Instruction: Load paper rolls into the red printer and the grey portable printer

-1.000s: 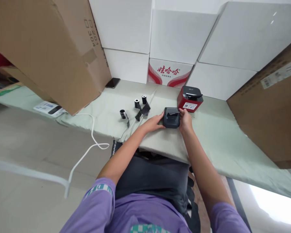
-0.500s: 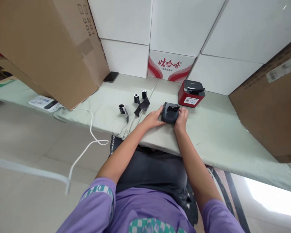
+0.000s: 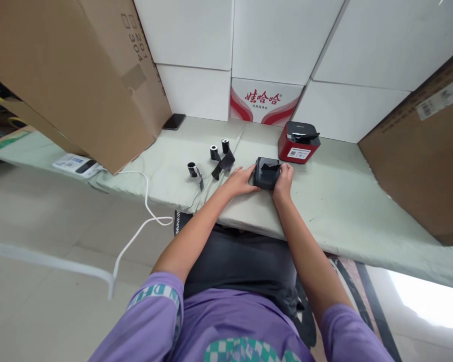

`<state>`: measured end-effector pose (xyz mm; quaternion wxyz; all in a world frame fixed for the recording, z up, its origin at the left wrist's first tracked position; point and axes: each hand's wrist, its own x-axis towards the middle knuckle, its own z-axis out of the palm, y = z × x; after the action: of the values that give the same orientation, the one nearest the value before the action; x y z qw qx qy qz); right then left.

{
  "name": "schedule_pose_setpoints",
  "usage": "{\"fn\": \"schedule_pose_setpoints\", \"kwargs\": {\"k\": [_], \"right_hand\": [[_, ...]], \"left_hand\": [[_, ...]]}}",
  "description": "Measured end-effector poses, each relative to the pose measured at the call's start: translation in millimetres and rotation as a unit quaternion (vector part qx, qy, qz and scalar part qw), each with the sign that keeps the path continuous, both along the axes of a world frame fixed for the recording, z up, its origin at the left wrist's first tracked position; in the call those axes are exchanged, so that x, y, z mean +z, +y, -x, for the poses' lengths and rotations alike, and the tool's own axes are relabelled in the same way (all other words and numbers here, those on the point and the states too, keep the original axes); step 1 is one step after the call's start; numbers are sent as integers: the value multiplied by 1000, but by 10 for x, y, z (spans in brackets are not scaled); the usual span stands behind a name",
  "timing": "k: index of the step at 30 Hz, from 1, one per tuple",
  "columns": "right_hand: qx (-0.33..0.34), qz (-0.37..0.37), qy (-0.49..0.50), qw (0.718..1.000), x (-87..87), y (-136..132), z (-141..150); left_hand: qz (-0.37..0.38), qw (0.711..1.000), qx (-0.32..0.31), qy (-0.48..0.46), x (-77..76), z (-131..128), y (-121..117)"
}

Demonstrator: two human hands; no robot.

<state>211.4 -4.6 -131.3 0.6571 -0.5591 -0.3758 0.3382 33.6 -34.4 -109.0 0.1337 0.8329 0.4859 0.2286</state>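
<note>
A small black printer (image 3: 267, 180), boxy with rounded corners, rests on the cloth-covered table in front of me. A dark strip of paper (image 3: 272, 167) sticks out of its top. My left hand (image 3: 242, 182) clasps the printer's left side, thumb near the front edge and fingers at the back corner. On the opposite side, my right hand (image 3: 284, 180) is closed round the right edge, its fingertips close to the strip's end; whether they pinch the strip I cannot tell. Behind it stands a red printer (image 3: 296, 153) with a black top and a dark strip.
Several black paper rolls (image 3: 192, 170) with loose ends lie left of my hands. A phone (image 3: 174, 121) is at the back by a cardboard box (image 3: 109, 85). A white device (image 3: 75, 165) with a white cable (image 3: 147, 201) sits left. White cartons (image 3: 266, 100) line the back; another cardboard box (image 3: 430, 166) stands right.
The camera view has shifted slightly. Both hands keep their hold on the black printer, with its strip and my right fingertips appearing a little closer together.
</note>
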Motion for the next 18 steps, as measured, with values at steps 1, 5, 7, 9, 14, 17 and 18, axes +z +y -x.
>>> {"fn": "schedule_pose_setpoints", "kwargs": {"k": [1,5,7,9,14,17,18], "right_hand": [[0,-1,4,1000,-4,6,-1],[2,-9,20,1000,-19,15,2],[2,-11,21,1000,-20,10,6],[1,-14,17,1000,-17,4,10],[-3,-12,0,1000,-1,-10,15],[-5,-12,-11,1000,4,-23,18],[-5,-15,-10,1000,1,-27,18]], "left_hand": [[0,1000,-1,0,-8,1,4],[0,1000,-4,1,-18,0,8],[3,1000,-3,5,-13,-4,5],[7,1000,1,12,-7,-9,3],[9,1000,9,25,-10,-12,4],[2,1000,10,26,-26,-10,12],[1,1000,10,27,-30,-8,14]]}}
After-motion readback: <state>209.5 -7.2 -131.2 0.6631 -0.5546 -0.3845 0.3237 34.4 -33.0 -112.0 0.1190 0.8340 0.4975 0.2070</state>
